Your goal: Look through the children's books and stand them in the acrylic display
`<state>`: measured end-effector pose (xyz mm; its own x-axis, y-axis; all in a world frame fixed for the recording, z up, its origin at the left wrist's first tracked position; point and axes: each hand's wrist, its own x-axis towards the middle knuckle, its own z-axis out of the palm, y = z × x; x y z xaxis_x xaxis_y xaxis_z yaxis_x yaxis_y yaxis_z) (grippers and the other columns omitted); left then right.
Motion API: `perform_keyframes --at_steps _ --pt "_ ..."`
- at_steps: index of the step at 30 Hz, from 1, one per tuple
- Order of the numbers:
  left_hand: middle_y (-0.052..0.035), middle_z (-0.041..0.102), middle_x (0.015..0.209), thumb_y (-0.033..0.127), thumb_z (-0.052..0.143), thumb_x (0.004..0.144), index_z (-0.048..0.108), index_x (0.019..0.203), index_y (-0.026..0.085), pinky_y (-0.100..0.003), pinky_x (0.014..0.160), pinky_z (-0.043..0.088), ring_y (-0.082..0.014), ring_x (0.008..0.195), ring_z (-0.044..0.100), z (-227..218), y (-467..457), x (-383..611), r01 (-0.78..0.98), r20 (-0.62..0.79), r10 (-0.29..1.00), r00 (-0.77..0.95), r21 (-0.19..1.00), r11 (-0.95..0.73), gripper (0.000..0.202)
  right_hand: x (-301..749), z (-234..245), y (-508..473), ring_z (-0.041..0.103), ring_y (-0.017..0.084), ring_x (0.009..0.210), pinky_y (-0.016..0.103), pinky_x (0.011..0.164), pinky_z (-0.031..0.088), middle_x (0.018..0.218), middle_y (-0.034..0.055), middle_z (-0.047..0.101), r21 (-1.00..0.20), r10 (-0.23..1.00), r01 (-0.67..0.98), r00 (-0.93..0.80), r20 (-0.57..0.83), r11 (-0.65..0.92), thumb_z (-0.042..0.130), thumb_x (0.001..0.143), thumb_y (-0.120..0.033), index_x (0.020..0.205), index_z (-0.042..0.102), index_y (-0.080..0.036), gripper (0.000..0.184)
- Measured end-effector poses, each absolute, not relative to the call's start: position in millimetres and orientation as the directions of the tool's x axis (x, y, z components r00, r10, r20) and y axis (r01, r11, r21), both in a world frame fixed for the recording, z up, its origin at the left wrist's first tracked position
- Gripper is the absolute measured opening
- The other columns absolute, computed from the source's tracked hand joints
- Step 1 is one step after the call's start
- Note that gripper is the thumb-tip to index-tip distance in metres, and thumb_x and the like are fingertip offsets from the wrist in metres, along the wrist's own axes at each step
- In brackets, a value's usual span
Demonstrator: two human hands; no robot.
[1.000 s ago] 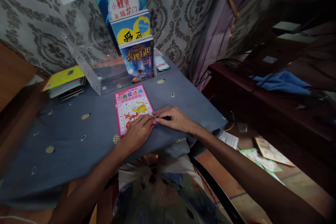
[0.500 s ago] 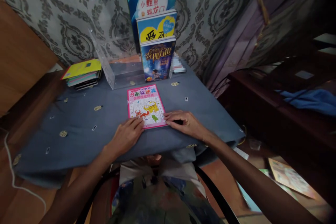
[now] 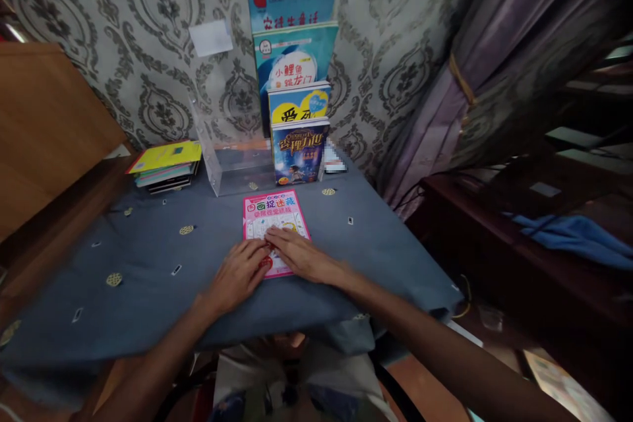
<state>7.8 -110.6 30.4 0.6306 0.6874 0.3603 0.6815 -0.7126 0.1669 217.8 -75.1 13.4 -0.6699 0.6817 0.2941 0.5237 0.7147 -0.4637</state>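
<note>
Patterned grey wallpaper backs the far side of the room, with a purple curtain tied by a yellowish cord at the far right. Before it, a worktop is covered in blue-grey cloth dotted with small printed motifs. At its near middle lies a pink-edged booklet, flat, cover up, with coloured Chinese characters across the far part. Both hands rest on it. The left hand covers the near-left part, its grip released, the fingers loosely bent; the right hand reaches across from the right, palm down, its grip also released and the fingers extended. Their fingertips meet near the booklet's middle. Just beyond, a clear stand holds upright books in its right part, stepped in height: a dark blue book nearest, then a yellow-and-blue book, a teal book and a blue book farthest. Left of the stand sits a stack of thin booklets, yellow on top.
</note>
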Motion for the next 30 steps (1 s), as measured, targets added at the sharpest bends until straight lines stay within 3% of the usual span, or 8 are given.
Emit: perform_keyframes --at_steps 4,8,14,18,21,24,27,30 --pt "-0.0096 0.066 0.121 0.027 0.045 0.101 0.062 0.121 0.020 -0.042 0.096 0.052 -0.0230 0.113 0.061 25.8 -111.0 7.5 0.686 0.369 0.686 0.627 0.156 -0.710 0.026 208.5 17.4 -27.8 0.039 0.025 0.144 0.045 0.120 0.030 0.150 0.0170 0.049 -0.407 0.708 0.603 -0.683 0.181 0.686 0.040 0.101 -0.024 0.143 0.050 -0.011 0.045" --pt "-0.0098 0.066 0.126 0.028 0.043 0.102 0.060 0.126 0.021 -0.041 0.098 0.051 -0.0227 0.118 0.061 23.5 -111.5 6.0 0.692 0.378 0.682 0.627 0.131 -0.709 0.030 221.5 23.7 10.7 0.039 0.024 0.145 0.046 0.121 0.026 0.153 0.0151 0.046 -0.344 0.829 0.758 -0.540 0.147 0.555 0.039 0.101 -0.022 0.143 0.051 -0.013 0.044" --pt "-0.0093 0.068 0.129 0.030 0.042 0.103 0.058 0.127 0.022 -0.044 0.099 0.049 -0.0236 0.118 0.064 27.4 -110.4 6.7 0.770 0.320 0.733 0.601 0.014 -0.638 0.030 235.7 32.4 20.7 0.049 0.025 0.137 0.043 0.113 0.036 0.147 0.0114 0.054 -0.277 0.905 0.861 -0.401 0.145 0.426 0.044 0.098 -0.023 0.134 0.060 -0.019 0.039" --pt "-0.0102 0.074 0.112 0.031 0.044 0.102 0.060 0.119 0.021 -0.050 0.101 0.045 -0.0264 0.106 0.069 37.7 -97.2 -0.5 0.836 0.288 0.791 0.540 -0.074 -0.544 0.025 239.3 43.4 5.3 0.063 0.030 0.116 0.038 0.092 0.047 0.123 0.0150 0.070 -0.236 0.941 0.912 -0.314 0.127 0.336 0.047 0.097 -0.029 0.119 0.070 -0.019 0.034" --pt "-0.0122 0.074 0.105 0.033 0.045 0.101 0.062 0.106 0.019 -0.056 0.101 0.042 -0.0287 0.102 0.069 46.0 -79.1 -9.4 0.886 0.238 0.853 0.464 -0.135 -0.444 0.022 243.2 45.1 -11.6 0.069 0.027 0.094 0.032 0.078 0.047 0.103 0.0141 0.076 -0.317 0.951 0.896 -0.289 0.110 0.309 0.043 0.098 -0.028 0.108 0.074 -0.018 0.035" --pt "-0.0180 0.069 0.114 0.040 0.048 0.100 0.061 0.106 0.014 -0.057 0.100 0.042 -0.0330 0.111 0.065 47.8 -64.6 -8.2 0.900 0.212 0.877 0.431 -0.164 -0.403 0.030 245.3 37.5 -26.3 0.069 0.022 0.088 0.028 0.074 0.045 0.099 0.0097 0.077 -0.465 0.931 0.806 -0.328 0.164 0.366 0.044 0.097 -0.025 0.103 0.075 -0.018 0.032" --pt "-0.0186 0.066 0.122 0.048 0.049 0.098 0.059 0.116 0.015 -0.054 0.101 0.043 -0.0325 0.116 0.062 43.2 -62.4 8.9 0.866 0.217 0.838 0.501 -0.129 -0.484 0.039 246.2 27.1 -33.0 0.067 0.020 0.088 0.027 0.075 0.045 0.100 0.0082 0.076 -0.562 0.907 0.711 -0.338 0.253 0.422 0.047 0.095 -0.026 0.100 0.075 -0.018 0.030" --pt "-0.0150 0.064 0.126 0.047 0.053 0.097 0.057 0.123 0.017 -0.046 0.100 0.046 -0.0287 0.117 0.061 37.5 -67.1 31.2 0.805 0.234 0.773 0.589 -0.083 -0.588 0.040 248.2 20.4 -32.5 0.064 0.018 0.076 0.026 0.069 0.043 0.088 0.0062 0.075 -0.637 0.902 0.638 -0.316 0.294 0.431 0.045 0.096 -0.028 0.091 0.075 -0.016 0.033"
